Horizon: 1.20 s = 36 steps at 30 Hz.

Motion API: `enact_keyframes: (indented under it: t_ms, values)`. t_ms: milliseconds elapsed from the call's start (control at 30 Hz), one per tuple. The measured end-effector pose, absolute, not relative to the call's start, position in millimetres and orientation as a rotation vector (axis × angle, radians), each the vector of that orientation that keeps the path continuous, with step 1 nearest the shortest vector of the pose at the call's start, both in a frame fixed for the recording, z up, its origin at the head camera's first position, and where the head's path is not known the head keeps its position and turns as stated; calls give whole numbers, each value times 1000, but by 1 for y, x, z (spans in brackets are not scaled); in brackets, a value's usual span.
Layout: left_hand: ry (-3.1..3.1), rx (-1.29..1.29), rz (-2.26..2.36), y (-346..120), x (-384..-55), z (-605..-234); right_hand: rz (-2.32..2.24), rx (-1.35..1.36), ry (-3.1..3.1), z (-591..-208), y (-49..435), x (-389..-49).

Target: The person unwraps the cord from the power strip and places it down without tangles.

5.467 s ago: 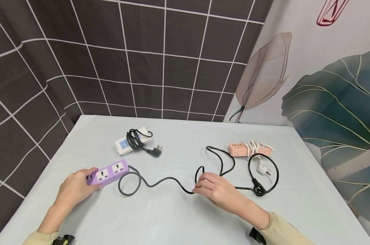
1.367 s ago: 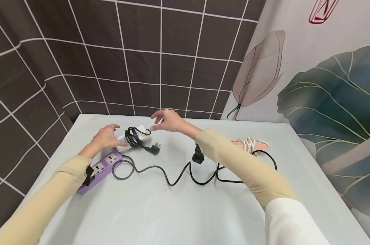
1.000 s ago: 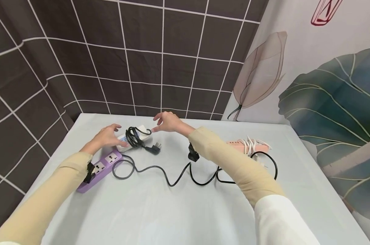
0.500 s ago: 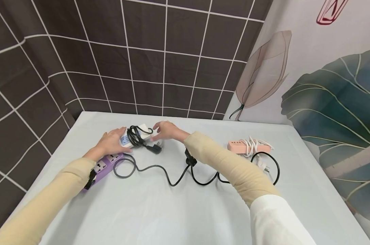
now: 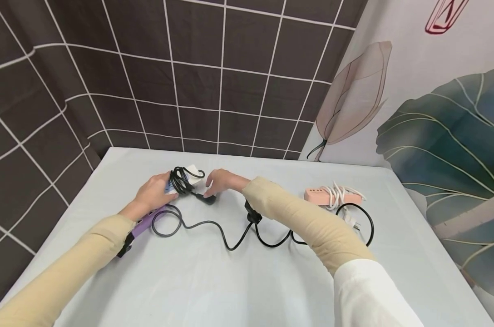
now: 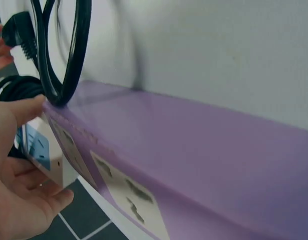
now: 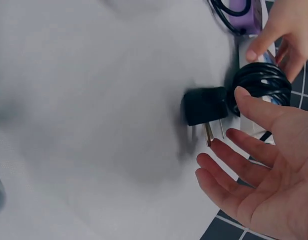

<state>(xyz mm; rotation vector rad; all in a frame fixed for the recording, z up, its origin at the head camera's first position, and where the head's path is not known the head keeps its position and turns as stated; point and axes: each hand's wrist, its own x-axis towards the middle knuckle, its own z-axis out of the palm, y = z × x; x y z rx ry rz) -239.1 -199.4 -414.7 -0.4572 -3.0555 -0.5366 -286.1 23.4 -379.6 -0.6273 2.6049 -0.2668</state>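
Observation:
A white power strip [image 5: 195, 170] lies at the back left with its black cord [image 5: 180, 180] wound round its middle. My left hand [image 5: 152, 193] grips its near end, thumb on one side and fingers on the other. The black plug [image 7: 205, 106] lies on the table beside the strip, prongs showing in the right wrist view. My right hand [image 5: 221, 181] hovers next to the plug, fingers spread and slightly bent, with nothing clearly held. Under my left wrist lies a purple power strip [image 6: 209, 150], partly hidden by the arm in the head view.
The purple strip's dark cord [image 5: 226, 245] loops across the table to the right, passing partly behind my right sleeve. A pink power strip [image 5: 318, 196] wrapped in white cord stands at the right, its white plug [image 5: 349, 220] just in front.
My left hand left the purple strip and now grips the white strip's near end. My right hand released the purple strip's cord, reached the white strip's far end, then lowered toward its plug.

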Motion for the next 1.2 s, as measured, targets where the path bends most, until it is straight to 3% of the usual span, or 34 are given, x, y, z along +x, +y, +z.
enact_keyframes:
  t_ms: [633,1200]
  values:
    - [-3022,-380,-559,-193,-243,-412,-28,-726,2603,-345,20,-293]
    - [-2992,-392,-535,-193,-243,-415,-144,-753,2564,-381,14,-294]
